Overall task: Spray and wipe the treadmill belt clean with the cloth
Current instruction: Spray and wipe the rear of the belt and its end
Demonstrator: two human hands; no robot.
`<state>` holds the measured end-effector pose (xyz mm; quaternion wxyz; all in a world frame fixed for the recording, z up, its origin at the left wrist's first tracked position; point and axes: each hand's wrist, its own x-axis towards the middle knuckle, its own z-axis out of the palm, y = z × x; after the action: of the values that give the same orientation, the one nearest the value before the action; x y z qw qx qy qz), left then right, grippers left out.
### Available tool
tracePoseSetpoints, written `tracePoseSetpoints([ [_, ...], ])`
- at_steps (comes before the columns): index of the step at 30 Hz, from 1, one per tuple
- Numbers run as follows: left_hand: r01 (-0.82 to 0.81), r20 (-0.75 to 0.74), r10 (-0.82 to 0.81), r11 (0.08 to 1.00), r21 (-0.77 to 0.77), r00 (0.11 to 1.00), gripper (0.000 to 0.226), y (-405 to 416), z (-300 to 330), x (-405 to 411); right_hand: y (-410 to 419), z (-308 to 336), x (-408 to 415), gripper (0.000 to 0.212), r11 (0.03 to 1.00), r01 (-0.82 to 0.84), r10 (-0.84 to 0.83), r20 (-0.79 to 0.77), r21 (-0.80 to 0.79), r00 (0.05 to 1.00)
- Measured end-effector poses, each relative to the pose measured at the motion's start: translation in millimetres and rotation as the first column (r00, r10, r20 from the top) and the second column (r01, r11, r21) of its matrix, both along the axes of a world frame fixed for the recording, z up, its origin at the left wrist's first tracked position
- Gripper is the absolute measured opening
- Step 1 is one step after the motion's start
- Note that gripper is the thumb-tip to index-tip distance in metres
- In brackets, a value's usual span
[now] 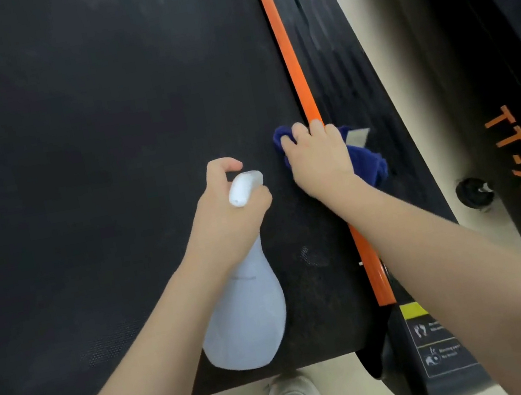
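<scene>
Both hands grip: left (232,202) the spray bottle (245,318), right (314,156) the cloth (367,161) (dark blue, bunched).

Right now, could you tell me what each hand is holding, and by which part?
Left hand grips the spray bottle at its neck; right hand presses the bunched blue cloth.

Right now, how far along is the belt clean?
Early to midway, at a guess. Done: hard to confirm; no clear wet streaks show on the belt. In hand: the right hand presses the blue cloth at the belt's right edge by the orange strip, while the left hand grips the spray bottle. Left: most of the belt.
</scene>
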<state>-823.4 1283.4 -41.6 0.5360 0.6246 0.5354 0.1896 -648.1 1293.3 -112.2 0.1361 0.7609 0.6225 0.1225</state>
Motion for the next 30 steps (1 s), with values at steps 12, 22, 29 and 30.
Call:
tracePoseSetpoints([
  [12, -0.098, 0.03, 0.099, 0.995, -0.009, 0.995, 0.035, 6, -3, -15, -7, -8, 7, 0.017, 0.998, -0.019, 0.015, 0.08, 0.056, 0.997],
  [22, -0.006, -0.082, 0.005, 1.0, -0.009, 0.997, 0.037, -26, -10, -61, -117, -24, -60, 0.032, 0.911, -0.268, 0.37, -0.336, 0.313, 0.866],
  [29, -0.104, -0.059, 0.104, 0.995, -0.001, 0.993, 0.043, -41, -13, -105, -88, -25, -88, 0.028, 0.915, 0.165, 0.026, -0.461, 0.367, 0.887],
  [30, -0.119, -0.061, 0.119, 0.993, 0.009, 0.991, 0.044, -40, -13, -112, -90, -24, -105, 0.028, 0.904, 0.164, 0.057, -0.491, 0.394, 0.869],
])
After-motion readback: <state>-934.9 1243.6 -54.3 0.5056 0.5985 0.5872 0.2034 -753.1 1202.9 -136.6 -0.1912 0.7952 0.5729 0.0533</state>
